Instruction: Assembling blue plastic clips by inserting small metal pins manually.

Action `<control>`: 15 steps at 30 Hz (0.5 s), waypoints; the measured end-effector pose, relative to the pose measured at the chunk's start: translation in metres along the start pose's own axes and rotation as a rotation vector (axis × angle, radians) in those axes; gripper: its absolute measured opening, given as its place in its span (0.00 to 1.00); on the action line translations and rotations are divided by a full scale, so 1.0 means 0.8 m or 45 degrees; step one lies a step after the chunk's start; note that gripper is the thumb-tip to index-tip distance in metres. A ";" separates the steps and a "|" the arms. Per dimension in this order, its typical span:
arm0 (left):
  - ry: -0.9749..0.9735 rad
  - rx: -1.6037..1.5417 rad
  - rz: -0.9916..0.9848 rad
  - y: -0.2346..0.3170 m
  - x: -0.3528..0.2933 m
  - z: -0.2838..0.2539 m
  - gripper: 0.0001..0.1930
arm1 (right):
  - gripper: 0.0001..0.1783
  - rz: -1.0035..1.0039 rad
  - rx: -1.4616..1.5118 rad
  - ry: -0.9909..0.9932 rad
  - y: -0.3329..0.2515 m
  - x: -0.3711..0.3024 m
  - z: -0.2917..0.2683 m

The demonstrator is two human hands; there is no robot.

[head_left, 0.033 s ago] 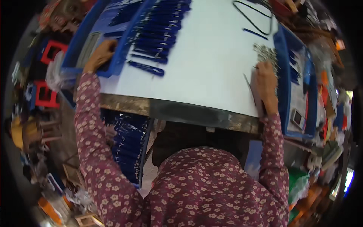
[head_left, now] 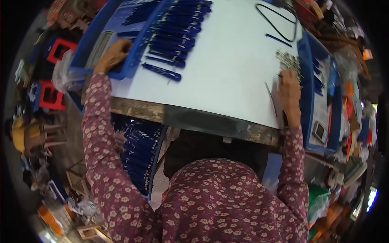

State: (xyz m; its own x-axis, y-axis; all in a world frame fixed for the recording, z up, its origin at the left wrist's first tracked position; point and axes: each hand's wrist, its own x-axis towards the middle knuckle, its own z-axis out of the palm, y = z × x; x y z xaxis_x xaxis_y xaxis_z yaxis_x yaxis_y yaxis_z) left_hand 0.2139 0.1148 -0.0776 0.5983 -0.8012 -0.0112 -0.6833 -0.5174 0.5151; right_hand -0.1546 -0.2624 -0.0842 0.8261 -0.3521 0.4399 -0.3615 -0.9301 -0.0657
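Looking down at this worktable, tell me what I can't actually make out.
All in the head view:
- Left hand: its own fingers hide whether it holds anything.
- Right hand: its back hides what the fingertips pinch, if anything.
- Thin metal tool: near end seemingly covered by the right hand.
- Small metal pieces: too small, blurred.
- Left blue tray: top edge cuts it off.

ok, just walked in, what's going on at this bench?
One person has both bare hands out over a white tabletop. The left hand is inside the blue bin on the left; I can't tell if it holds anything. The right hand is at a pile of small silvery pieces, with a thin metal tool beside it, grip unclear. Dark blue pieces lie in a row beside that bin.
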 end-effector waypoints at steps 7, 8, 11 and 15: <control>0.313 -0.007 -0.126 0.022 -0.007 -0.002 0.13 | 0.07 0.245 0.446 -0.029 -0.060 -0.019 -0.090; 0.448 0.015 -0.146 0.028 -0.008 -0.006 0.14 | 0.07 0.267 0.532 0.018 -0.066 -0.024 -0.099; 0.768 0.063 -0.056 0.019 -0.001 -0.013 0.14 | 0.08 0.315 0.715 -0.076 -0.073 -0.047 -0.104; 1.246 -0.190 0.038 0.059 -0.006 -0.025 0.12 | 0.09 0.344 0.920 -0.193 -0.103 -0.062 -0.109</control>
State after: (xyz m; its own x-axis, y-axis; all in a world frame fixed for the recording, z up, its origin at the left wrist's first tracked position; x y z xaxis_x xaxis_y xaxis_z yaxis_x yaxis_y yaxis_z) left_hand 0.1871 0.1003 -0.0357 0.7098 -0.1771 0.6817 -0.6840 -0.4044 0.6071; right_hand -0.2034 -0.1589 -0.0224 0.8184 -0.5379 0.2021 -0.2305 -0.6296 -0.7420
